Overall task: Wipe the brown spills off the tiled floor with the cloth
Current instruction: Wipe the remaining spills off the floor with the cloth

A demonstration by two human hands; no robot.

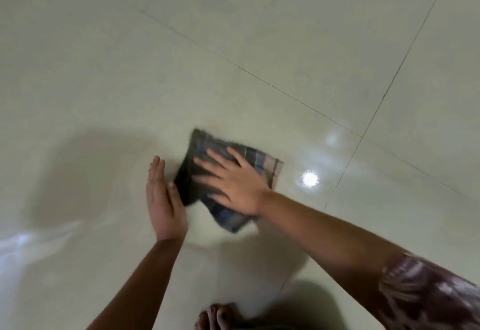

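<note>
On pale tiled floor (pixel 259 31) — right hand (pixel 233 181) flat on cloth (pixel 262 166), fingers spread

- We see a short patterned sleeve (pixel 426 298), maroon with pale blotches, on the right arm.
- Our forearms are bare.
- Bare toes (pixel 218 316) wear dark polish.

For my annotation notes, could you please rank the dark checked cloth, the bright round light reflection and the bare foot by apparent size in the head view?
1. Dark checked cloth, largest.
2. Bare foot, cut off by the frame edge, so only its visible part counts.
3. Bright round light reflection, smallest.
</note>
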